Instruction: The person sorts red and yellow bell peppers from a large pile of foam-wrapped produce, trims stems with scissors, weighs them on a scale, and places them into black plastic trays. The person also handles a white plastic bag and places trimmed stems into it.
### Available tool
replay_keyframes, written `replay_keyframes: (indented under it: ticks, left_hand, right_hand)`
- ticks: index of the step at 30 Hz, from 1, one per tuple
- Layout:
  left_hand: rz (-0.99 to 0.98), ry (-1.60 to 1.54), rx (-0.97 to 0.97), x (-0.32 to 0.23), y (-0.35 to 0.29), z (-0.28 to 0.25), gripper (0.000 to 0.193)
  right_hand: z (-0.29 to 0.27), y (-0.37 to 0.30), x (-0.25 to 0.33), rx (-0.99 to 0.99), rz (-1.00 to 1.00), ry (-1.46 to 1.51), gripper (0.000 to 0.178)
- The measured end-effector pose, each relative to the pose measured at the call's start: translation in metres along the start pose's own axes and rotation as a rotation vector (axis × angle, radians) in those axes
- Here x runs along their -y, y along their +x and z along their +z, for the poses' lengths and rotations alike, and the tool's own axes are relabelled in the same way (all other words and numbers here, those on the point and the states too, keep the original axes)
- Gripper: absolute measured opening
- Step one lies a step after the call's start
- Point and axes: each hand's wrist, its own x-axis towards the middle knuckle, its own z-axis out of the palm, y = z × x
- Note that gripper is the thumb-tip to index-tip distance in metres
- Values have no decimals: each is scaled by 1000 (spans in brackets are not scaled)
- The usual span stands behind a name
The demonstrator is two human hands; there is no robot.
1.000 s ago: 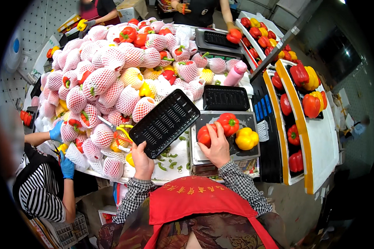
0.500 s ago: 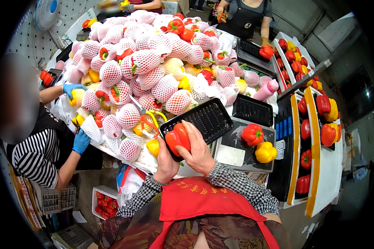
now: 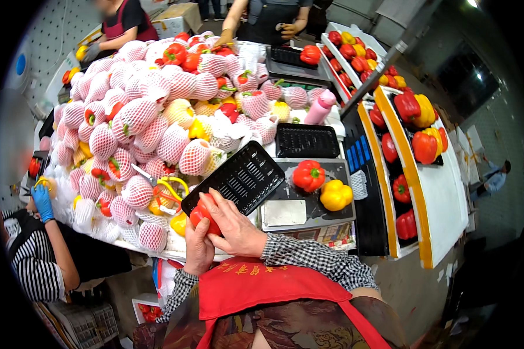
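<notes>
A red bell pepper is between my two hands, at the near end of a black plastic tray. My left hand grips the pepper from below and the left, its thumb against the skin. From the right, my right hand lies over the pepper with bent fingers. The tray is tilted, its far part bare and ribbed. Scissors with yellow handles lie just left of the tray, next to a yellow pepper. Right of my hands, a red pepper and a yellow pepper sit on a scale.
A large heap of net-wrapped peppers covers the table. Beyond the scale are another black tray and a pink bottle. White boxes of peppers stand at the right. Co-workers' hands, one in a blue glove, work around the heap.
My view has turned to the right, so the scene has shifted left. Both hands stay on the pepper at the tray's near end. The blue-gloved co-worker's hands have moved.
</notes>
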Motion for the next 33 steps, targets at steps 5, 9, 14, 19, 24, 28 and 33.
replay_keyframes:
  ticks: [5,9,14,19,24,28,33]
  left_hand:
    - [-133,-124,-55,11,14,-2,44]
    - [-205,-200,-50,13,17,-28,49]
    - [-258,-168,-58,14,21,-37,50]
    - [-194,-65,-55,8,16,-43,50]
    - [-194,105,5,4,5,-38,51]
    - [-261,71,-3,15,1,-24,48]
    - [-310,-35,49,26,3,-12,51]
  right_hand:
    - [-59,-31,-9,-207,-77,-203,76]
    - [-124,-89,-50,-452,271,-693,77]
    - [-172,-144,-102,-384,787,-770,82]
    - [-172,-161,-106,-671,733,101,62]
    - [-133,-132,-70,-618,448,991,57]
    - [-90,-89,-54,-418,439,1101,66]
    - [-34,-66,-60,-473,425,1051,74]
